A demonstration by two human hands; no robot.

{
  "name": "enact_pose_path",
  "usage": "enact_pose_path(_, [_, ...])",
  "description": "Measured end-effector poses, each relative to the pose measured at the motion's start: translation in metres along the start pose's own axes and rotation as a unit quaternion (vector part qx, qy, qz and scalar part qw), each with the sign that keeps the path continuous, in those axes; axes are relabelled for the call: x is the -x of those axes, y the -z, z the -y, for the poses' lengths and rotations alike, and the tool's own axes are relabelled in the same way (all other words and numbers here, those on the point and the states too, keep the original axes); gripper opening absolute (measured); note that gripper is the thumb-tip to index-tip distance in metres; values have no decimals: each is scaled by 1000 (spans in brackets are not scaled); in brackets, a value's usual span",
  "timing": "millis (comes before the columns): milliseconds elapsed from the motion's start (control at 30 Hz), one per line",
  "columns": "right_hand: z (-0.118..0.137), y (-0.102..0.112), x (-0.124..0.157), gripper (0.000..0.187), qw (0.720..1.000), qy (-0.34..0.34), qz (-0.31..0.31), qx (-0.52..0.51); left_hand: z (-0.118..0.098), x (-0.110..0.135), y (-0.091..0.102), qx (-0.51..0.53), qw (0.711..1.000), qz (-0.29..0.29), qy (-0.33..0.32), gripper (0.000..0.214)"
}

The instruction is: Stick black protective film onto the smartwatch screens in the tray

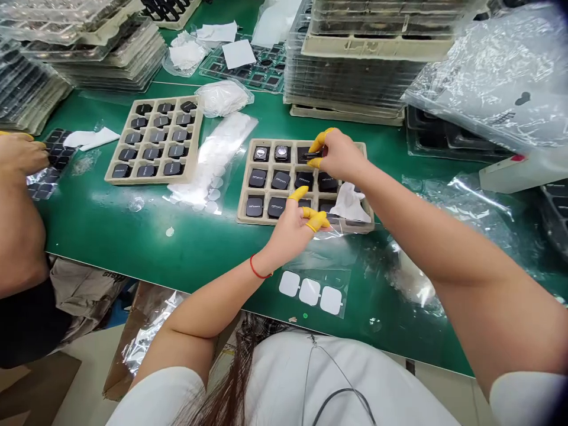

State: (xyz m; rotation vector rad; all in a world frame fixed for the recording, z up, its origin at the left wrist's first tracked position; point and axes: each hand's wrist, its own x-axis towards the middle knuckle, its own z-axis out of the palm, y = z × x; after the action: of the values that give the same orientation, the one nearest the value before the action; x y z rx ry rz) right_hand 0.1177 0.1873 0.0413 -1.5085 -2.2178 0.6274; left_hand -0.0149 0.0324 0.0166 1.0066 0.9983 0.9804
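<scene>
My right hand (339, 155), in yellow finger cots, pinches a thin black square piece (313, 156) over the back row of a beige compartment tray (244, 192). My left hand (290, 231) hovers at the tray's front side, index finger stretched out, thumb and another finger close together. Clear film glints beneath those fingertips; whether they grip it is unclear. Black rounded-square pieces (280, 180) with pale lettering fill several compartments. Two in the back-left compartments show a round, shiny face (281, 152). A crumpled white cloth (349, 204) lies on the tray's front right corner.
A clear sheet with three white rounded-square stickers (309, 291) lies near the table edge. To the left is another tray (194, 160) of black pieces, beside a plastic strip (226, 145). Tray stacks (346, 83) stand behind. A co-worker's arm (20, 219) is at far left.
</scene>
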Motion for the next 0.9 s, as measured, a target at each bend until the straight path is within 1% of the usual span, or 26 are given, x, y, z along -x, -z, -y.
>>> enact_pose_path(33, [7,5,21,17,999,38,-10,-5,-1,-2,1,16,1000,-8,14,70])
enact_pose_path(100, [18,15,65,11,993,113,24,-19,-1,-4,1,23,999,-8,26,75])
enact_pose_path(167, [22,22,106,18,983,169,69,-35,0,-4,-1,2,1000,24,19,69])
enact_pose_path(200, [20,24,121,22,978,183,89,-50,0,-3,-3,-13,999,45,12,66])
enact_pose_path(233, [16,26,133,25,975,183,104,-75,2,-1,-5,-33,997,65,3,65])
enact_pose_path(267, [10,26,142,26,973,165,113,-113,3,2,-8,-58,995,82,-8,67])
enact_pose_path(333, [-2,25,152,21,969,101,114,-194,6,8,-13,-104,988,112,-31,80])
enact_pose_path(367, [-6,23,154,21,966,74,113,-219,7,10,-16,-118,984,126,-42,86])
enact_pose_path(400, [-9,21,157,23,966,62,108,-227,9,12,-18,-124,981,140,-50,90])
enact_pose_path(433, [-9,20,159,23,969,68,96,-216,11,14,-21,-124,979,153,-54,90])
enact_pose_path(467, [-8,18,162,21,975,90,78,-189,12,15,-23,-123,978,161,-54,85])
enact_pose_path(533, [-3,16,169,15,979,151,36,-134,15,14,-25,-124,978,162,-42,68])
enact_pose_path(567, [-2,17,172,15,977,177,19,-121,16,13,-26,-122,980,157,-32,59])
enact_pose_path(600, [-3,19,175,16,975,188,9,-122,16,13,-26,-115,982,148,-19,53])
enact_pose_path(633, [-8,22,177,16,975,179,4,-135,15,12,-26,-104,985,138,-3,50])
enact_pose_path(667, [-16,26,177,16,977,149,-3,-151,14,11,-25,-91,988,128,13,48])
enact_pose_path(700, [-28,31,176,16,983,97,-14,-156,12,10,-24,-84,989,119,30,49])
enact_pose_path(733, [-42,35,173,16,991,25,-23,-132,9,10,-23,-86,989,111,46,49])
enact_pose_path(767, [-56,40,170,15,995,-54,-26,-82,6,10,-21,-95,988,107,60,50])
enact_pose_path(800, [-70,43,167,15,992,-124,-22,-16,4,10,-20,-106,987,103,65,51])
enact_pose_path(833, [-80,45,163,16,983,-176,-14,49,2,11,-18,-117,986,102,64,52])
enact_pose_path(867, [-87,45,159,18,974,-204,-9,103,1,11,-17,-124,985,101,60,53])
enact_pose_path(900, [-89,43,155,21,969,-205,-10,136,1,12,-17,-125,985,102,52,54])
